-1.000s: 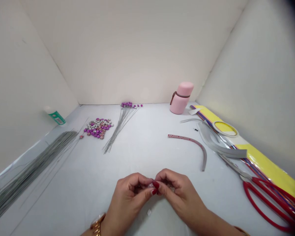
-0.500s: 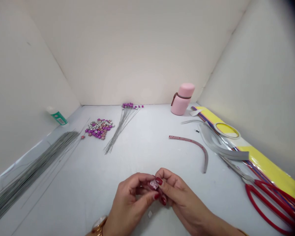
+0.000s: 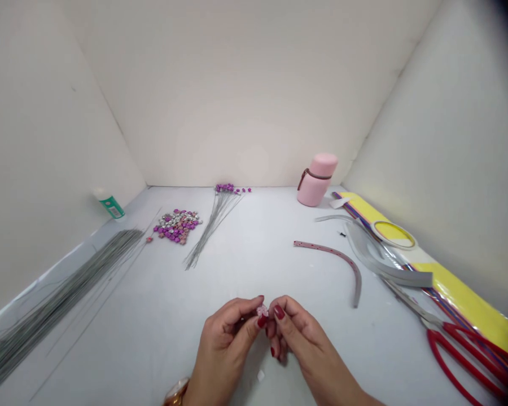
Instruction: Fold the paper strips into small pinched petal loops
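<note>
A small pale pink patterned paper star (image 3: 262, 310), partly covered by fingers, is held low in the middle of the view. My left hand (image 3: 232, 335) pinches it between thumb and forefinger. At its right side, my right hand (image 3: 300, 332) has thumb and forefinger closed against its edge, the other fingers curled below. Just under the hands, a tiny white scrap (image 3: 261, 375) lies on the table. Beyond them to the right is a curved pink strip with red dots (image 3: 330, 251).
Left are a bundle of thin wires (image 3: 68, 299), a glue bottle (image 3: 111, 205) and a pile of small purple, silver and pink stars (image 3: 178, 225). Purple-tipped wires (image 3: 211, 225) and a pink flask (image 3: 315, 186) stand behind. Red-handled scissors (image 3: 436, 324), tape (image 3: 393, 234) and yellow sheets (image 3: 469, 293) lie right.
My fingers have drawn apart a little, so more of the pink star shows between them. The view has shifted slightly, moving the surroundings down and right.
</note>
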Demonstrator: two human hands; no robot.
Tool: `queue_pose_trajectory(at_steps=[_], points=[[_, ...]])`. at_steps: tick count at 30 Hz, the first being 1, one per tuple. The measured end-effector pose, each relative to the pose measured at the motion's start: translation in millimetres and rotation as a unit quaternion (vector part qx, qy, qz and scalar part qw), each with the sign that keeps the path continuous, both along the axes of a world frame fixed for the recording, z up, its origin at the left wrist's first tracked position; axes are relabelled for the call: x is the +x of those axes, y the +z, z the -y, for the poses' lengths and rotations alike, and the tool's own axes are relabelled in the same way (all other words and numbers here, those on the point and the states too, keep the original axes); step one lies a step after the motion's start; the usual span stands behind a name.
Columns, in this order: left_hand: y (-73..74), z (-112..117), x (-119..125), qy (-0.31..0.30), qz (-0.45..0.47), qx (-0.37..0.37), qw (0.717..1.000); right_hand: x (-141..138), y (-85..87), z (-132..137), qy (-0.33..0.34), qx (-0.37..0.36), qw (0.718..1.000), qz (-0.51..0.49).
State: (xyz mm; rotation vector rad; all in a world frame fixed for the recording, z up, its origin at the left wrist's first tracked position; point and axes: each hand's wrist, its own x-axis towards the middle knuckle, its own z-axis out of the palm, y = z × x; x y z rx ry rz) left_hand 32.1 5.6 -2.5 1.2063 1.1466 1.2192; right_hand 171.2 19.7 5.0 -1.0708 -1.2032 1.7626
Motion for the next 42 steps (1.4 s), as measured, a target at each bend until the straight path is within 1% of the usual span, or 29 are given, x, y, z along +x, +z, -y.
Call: queue_pose_trajectory(at_steps=[5, 9, 11, 15, 17, 20, 23, 25, 26, 28, 30, 32, 33, 34, 35, 36, 38, 40, 42], points=[[1.2, -0.9, 1.1, -0.010, -0.037, 0.020, 0.999, 2.9, -1.0, -0.3, -0.001, 0.053, 0.998, 0.036], [2.2, -1.3, 3.0, -0.011, -0.025, 0.024, 0.999, 3.9, 0.5, -0.6, -0.020, 0.078, 0.996, 0.046], [2.8, -0.8, 4.4, 0.001, 0.000, 0.006, 1.000, 2.2, 2.0, 0.1, -0.031, 0.080, 0.995, 0.049], [4.7, 0.3, 9.1, 0.033, 0.064, -0.056, 0.996, -3.8, 4.3, 2.7, -0.057, 0.074, 0.994, 0.058], [5.3, 0.3, 12.7, 0.046, 0.104, -0.082, 0.990, -6.7, 4.2, 4.1, -0.072, 0.089, 0.991, 0.074], [4.9, 0.3, 19.5, 0.061, 0.184, -0.126, 0.973, -8.3, 1.9, 5.0, -0.089, 0.147, 0.978, 0.121], [4.9, 1.3, 24.3, 0.067, 0.244, -0.158, 0.954, -5.8, -1.2, 3.3, -0.087, 0.225, 0.954, 0.179], [5.9, 2.0, 23.3, 0.064, 0.247, -0.150, 0.955, -2.8, -2.3, 0.8, -0.074, 0.259, 0.941, 0.204], [7.0, 2.2, 21.2, 0.060, 0.231, -0.131, 0.962, -1.3, -2.4, -0.5, -0.064, 0.262, 0.941, 0.206], [10.1, 2.3, 14.2, 0.043, 0.154, -0.065, 0.985, 1.2, -1.8, -2.8, -0.042, 0.243, 0.951, 0.188], [14.2, 2.2, 5.5, 0.013, 0.036, 0.016, 0.999, 2.7, -0.8, -4.0, -0.018, 0.218, 0.963, 0.158], [17.5, 2.3, -1.1, -0.020, -0.069, 0.079, 0.994, 3.1, 0.1, -3.7, 0.000, 0.203, 0.970, 0.136], [18.2, 2.5, -2.8, -0.023, -0.099, 0.093, 0.990, 3.0, 0.4, -3.0, 0.005, 0.194, 0.973, 0.128], [18.2, 2.7, -3.2, -0.020, -0.109, 0.095, 0.989, 2.7, 0.6, -2.3, 0.009, 0.182, 0.976, 0.120], [17.4, 2.9, -2.5, -0.015, -0.097, 0.084, 0.992, 2.3, 0.7, -1.4, 0.009, 0.168, 0.979, 0.112], [15.8, 3.1, -0.9, -0.011, -0.064, 0.062, 0.996, 1.7, 0.8, -0.7, 0.008, 0.155, 0.983, 0.102], [11.5, 3.2, 3.5, -0.014, 0.036, 0.003, 0.999, 0.6, 0.8, 0.1, 0.004, 0.136, 0.987, 0.084], [8.0, 3.1, 7.3, -0.018, 0.125, -0.049, 0.991, -0.4, 0.8, -0.2, 0.005, 0.120, 0.991, 0.066], [6.7, 3.0, 9.1, -0.015, 0.166, -0.078, 0.983, -0.6, 0.4, -1.2, 0.011, 0.096, 0.994, 0.044]])
